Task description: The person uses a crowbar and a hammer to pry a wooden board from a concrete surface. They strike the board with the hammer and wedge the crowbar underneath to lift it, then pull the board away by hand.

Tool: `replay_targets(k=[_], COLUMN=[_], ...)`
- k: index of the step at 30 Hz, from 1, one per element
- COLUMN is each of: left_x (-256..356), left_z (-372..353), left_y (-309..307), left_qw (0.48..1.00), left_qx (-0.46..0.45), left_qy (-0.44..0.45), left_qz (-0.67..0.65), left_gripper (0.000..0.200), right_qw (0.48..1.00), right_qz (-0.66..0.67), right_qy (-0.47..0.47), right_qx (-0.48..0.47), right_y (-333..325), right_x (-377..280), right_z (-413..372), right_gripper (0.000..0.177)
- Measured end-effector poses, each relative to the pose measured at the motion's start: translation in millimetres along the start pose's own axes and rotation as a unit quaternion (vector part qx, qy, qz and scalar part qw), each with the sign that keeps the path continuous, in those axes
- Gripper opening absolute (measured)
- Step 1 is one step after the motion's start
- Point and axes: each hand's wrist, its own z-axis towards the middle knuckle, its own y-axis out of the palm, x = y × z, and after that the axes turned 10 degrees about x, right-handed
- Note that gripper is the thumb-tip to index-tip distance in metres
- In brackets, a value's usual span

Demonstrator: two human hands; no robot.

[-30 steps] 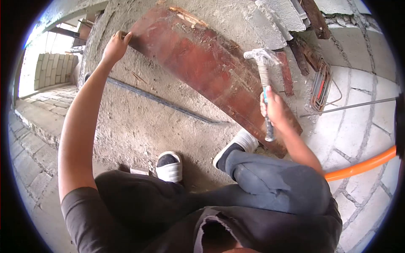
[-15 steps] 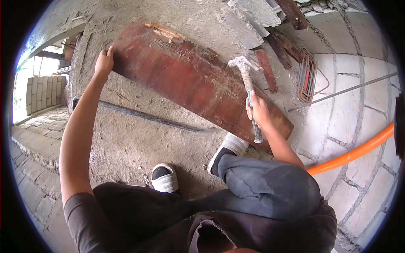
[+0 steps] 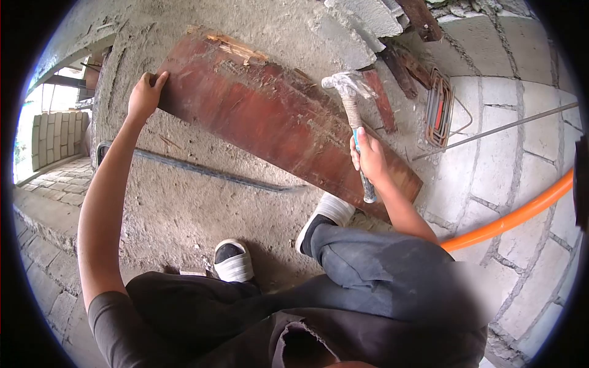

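A long reddish-brown plywood board [image 3: 245, 116] slants across the ground, its top face scuffed and dusty and its far edge splintered. My left hand [image 3: 147, 95] grips the board's upper-left corner, thumb and fingers pinched over the edge. In my right hand [image 3: 369, 156] is a claw hammer [image 3: 350, 104], its fingers closed round the lower handle. The hammer's head points away from me, over the board's far edge, apart from my left hand. My right shoe is close to the board's near edge.
A dark pry bar [image 3: 208, 170] lies on the rough ground nearer me. Broken grey slabs [image 3: 356, 37], dark wood scraps [image 3: 380, 101] and bent metal rings [image 3: 439, 110] are at upper right. A thin rod [image 3: 491, 134] and an orange pipe [image 3: 515, 214] cross the block wall.
The whole view has shifted slightly, so most things sit a little further left. The hammer is raised a touch away from me. Both hands keep their holds.
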Motion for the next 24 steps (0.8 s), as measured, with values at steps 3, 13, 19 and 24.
replay_targets(k=[3,13,19,24], left_x=[0,0,-2,-8], left_z=[-8,-9,-10,-7], left_y=[5,6,10,16], left_qw=[0.999,0.997,0.998,0.999], left_qx=[0.013,-0.072,-0.054,-0.029], left_qy=[0.038,0.011,0.005,0.024], left_qz=[0.028,-0.027,-0.040,-0.026], left_gripper=[0.062,0.068,0.069,0.070], right_qw=[1.000,0.999,0.998,0.996], right_qz=[0.015,0.039,0.046,0.064], right_qy=[0.003,0.018,0.052,0.068], right_qx=[0.004,0.024,0.009,0.010], right_y=[5,12,4,12], right_x=[-3,2,-8,-6], right_z=[-1,-4,6,2], right_gripper=[0.053,0.054,0.058,0.058])
